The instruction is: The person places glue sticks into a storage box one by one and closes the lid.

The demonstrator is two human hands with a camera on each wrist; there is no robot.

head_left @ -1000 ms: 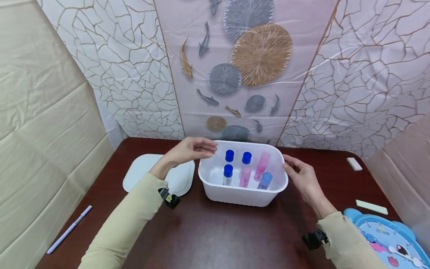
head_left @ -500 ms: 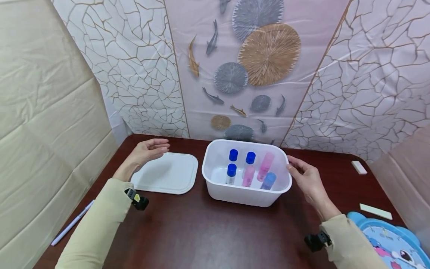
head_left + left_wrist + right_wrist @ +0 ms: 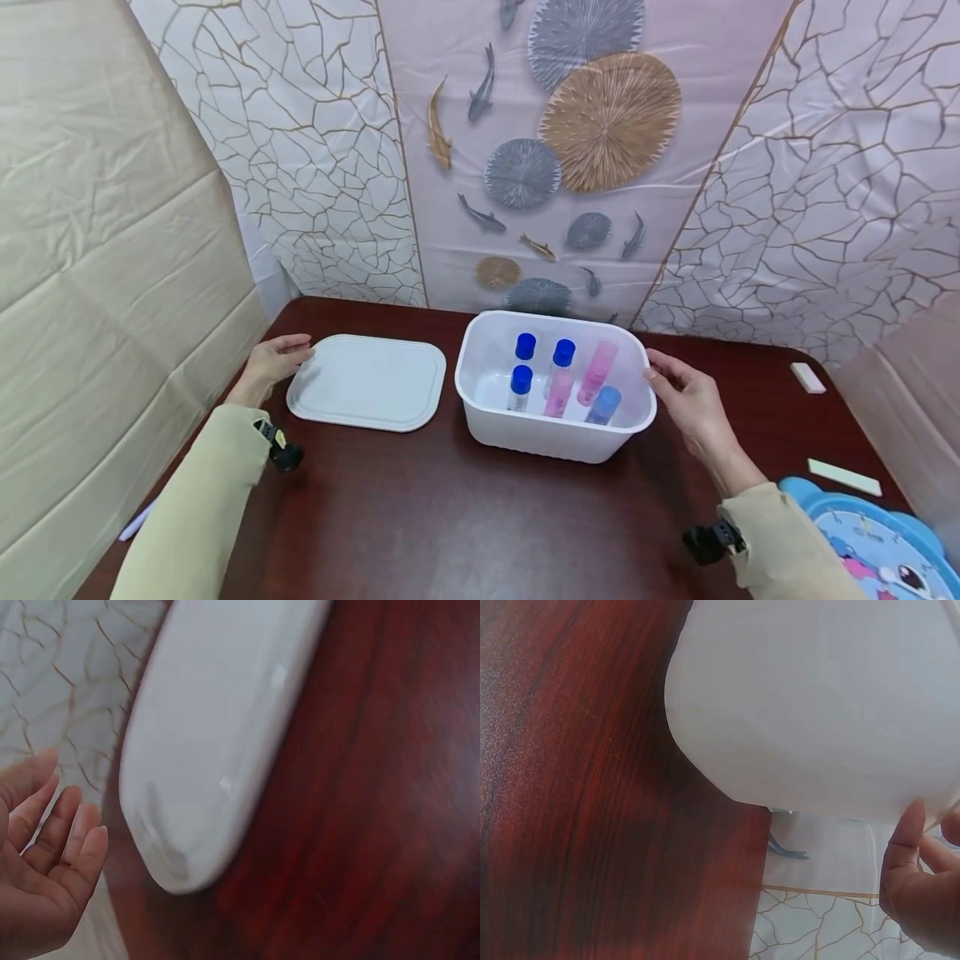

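Note:
My left hand (image 3: 272, 367) is at the left edge of a flat white lid (image 3: 367, 383) with rounded corners, which lies on the table. In the left wrist view its fingers (image 3: 56, 836) are loosely bent with nothing in them, beside the lid's rounded end (image 3: 187, 847). A white plastic bin (image 3: 547, 437) stands right of the lid. Upright inside it are several small capped tubes, among them a dark-blue-capped tube (image 3: 521, 380), a pink tube (image 3: 597, 372) and a light-blue-capped tube (image 3: 604, 405). My right hand (image 3: 693, 404) holds the bin's right rim, thumb (image 3: 907, 832) against the wall.
At the left table edge, a lilac pen (image 3: 137, 523) is partly covered by my sleeve. On the right lie a white block (image 3: 807, 377), a pale green strip (image 3: 844, 477) and a blue cartoon-faced item (image 3: 862, 533). A patterned cloth (image 3: 525, 242) hangs behind the table.
My left hand has moved left from the bin's rim, across the lid, to the lid's left edge. The right hand stays at the bin's rim. The view has shifted slightly.

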